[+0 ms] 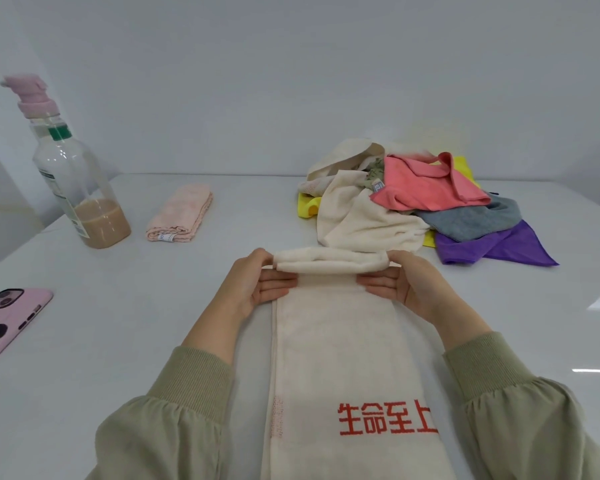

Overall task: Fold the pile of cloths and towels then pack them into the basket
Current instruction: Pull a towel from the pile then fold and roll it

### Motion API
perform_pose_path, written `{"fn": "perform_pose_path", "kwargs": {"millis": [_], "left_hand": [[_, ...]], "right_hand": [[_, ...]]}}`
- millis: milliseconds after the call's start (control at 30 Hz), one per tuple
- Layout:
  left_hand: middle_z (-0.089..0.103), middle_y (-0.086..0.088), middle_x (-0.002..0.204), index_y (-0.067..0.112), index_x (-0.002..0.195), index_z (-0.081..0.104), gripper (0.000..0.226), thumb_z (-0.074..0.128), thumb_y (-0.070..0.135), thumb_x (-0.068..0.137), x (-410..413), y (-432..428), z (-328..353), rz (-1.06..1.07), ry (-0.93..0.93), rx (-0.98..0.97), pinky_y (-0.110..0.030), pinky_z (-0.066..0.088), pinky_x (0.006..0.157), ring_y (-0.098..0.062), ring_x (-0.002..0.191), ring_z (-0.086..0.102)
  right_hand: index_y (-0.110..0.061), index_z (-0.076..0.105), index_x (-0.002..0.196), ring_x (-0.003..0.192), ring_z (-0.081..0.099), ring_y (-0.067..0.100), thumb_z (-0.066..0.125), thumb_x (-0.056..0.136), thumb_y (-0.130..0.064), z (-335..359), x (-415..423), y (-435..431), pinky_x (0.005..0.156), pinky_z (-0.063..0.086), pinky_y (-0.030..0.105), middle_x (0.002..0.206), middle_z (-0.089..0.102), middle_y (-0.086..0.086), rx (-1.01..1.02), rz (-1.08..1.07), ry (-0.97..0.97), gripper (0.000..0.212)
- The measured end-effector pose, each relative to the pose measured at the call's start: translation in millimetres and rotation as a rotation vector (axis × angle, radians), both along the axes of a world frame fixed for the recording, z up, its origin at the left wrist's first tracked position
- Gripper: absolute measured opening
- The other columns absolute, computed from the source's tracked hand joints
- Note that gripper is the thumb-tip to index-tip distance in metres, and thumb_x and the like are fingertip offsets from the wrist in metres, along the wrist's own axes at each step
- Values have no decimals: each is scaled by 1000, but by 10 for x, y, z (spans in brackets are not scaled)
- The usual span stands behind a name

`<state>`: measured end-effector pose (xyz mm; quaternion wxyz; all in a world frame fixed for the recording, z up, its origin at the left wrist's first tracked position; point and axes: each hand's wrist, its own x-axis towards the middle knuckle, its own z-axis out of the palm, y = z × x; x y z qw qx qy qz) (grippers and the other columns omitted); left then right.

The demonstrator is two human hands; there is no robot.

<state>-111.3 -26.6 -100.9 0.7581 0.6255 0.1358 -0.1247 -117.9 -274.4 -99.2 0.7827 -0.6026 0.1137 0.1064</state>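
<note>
A long cream towel [340, 344] with red printed characters lies lengthwise on the white table [153, 341], running toward me. Its far end is turned over into a thick roll. My left hand [257, 289] pinches the left end of that roll, thumb on top and fingers beneath. My right hand [406, 285] pinches the right end the same way. Behind the roll sits the pile of cloths [413, 199]: cream, pink, grey, purple and yellow pieces heaped together. A folded pale pink towel [181, 214] lies at the back left. No basket is in view.
A clear bottle [80, 181] with brown liquid and a pink cap stands at the far left. A phone in a pink case [7, 320] lies near the left table edge. A white wall rises behind the table.
</note>
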Motion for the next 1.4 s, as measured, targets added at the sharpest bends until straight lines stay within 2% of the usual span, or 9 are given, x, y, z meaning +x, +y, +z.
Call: {"fn": "perform_pose_path", "kwargs": {"millis": [133, 267, 433, 700, 867, 933, 1000, 1167, 1400], "left_hand": [[71, -17, 85, 5, 94, 61, 29, 59, 34, 93, 12, -56, -42, 90, 24, -3, -31, 59, 61, -27, 76, 71], [63, -8, 76, 6, 78, 61, 10, 64, 2, 87, -8, -47, -68, -6, 6, -18, -22, 55, 51, -11, 56, 65], [65, -7, 73, 6, 87, 63, 24, 58, -17, 82, -29, 84, -51, -139, -42, 36, -22, 55, 53, -11, 57, 65], [68, -11, 83, 18, 108, 67, 43, 72, -8, 75, -21, 104, -91, -196, -240, 589, -27, 53, 74, -16, 72, 61], [58, -5, 126, 19, 135, 53, 57, 73, 13, 82, -33, 36, -94, -249, -382, 1048, -25, 40, 95, -19, 109, 56], [60, -4, 117, 14, 126, 60, 42, 70, 20, 85, -6, 68, -115, -315, -364, 1111, -24, 40, 84, -18, 103, 56], [61, -4, 101, 12, 107, 66, 24, 68, 24, 86, 24, 107, -144, -359, -354, 1110, -25, 39, 72, -21, 93, 59], [56, 6, 86, 18, 91, 58, 16, 71, 16, 82, 16, 77, -139, -269, -415, 1041, -20, 36, 62, -12, 78, 52], [60, 2, 71, 18, 80, 58, 15, 62, 3, 78, -88, -23, -120, 20, -620, 923, -22, 39, 57, -14, 65, 53]], "right_hand": [[-8, 54, 76, 67, 67, 24, 50, 97, -29, -31, 20, 36, 66, 59, 38, 73, 66, 14, -6, -107, 20, 30], [-5, 57, 78, 72, 64, 19, 60, 90, -5, -97, 19, -4, 54, 57, 28, 82, 59, 13, -66, -49, -50, 12], [-5, 56, 76, 63, 58, 19, 60, 83, 13, -76, -26, -87, 51, 56, 26, 73, 51, 9, -133, 11, -99, 20], [-14, 60, 82, 46, 35, 11, 73, 76, 2, -140, -74, -103, 50, 37, 21, 51, 35, -4, -863, 43, -308, 21], [-20, 54, 123, 73, 50, 11, 70, 82, -10, -121, -92, -36, 69, 41, 20, 80, 50, -2, -1061, 113, -290, 45], [-20, 44, 137, 108, 50, 18, 65, 88, -20, -94, -91, -35, 89, 36, 23, 117, 53, 2, -1204, 204, -238, 53], [-17, 42, 139, 120, 44, 22, 60, 92, -27, -74, -81, -49, 98, 33, 28, 132, 44, 6, -1278, 302, -191, 52], [-14, 56, 108, 76, 50, 11, 69, 84, -19, -65, -89, -114, 65, 39, 20, 90, 53, -3, -1097, 242, -251, 28], [-13, 53, 82, 62, 44, 13, 64, 72, -1, -126, -85, -32, 54, 33, 21, 67, 52, -5, -1026, -72, -470, 19]]}}
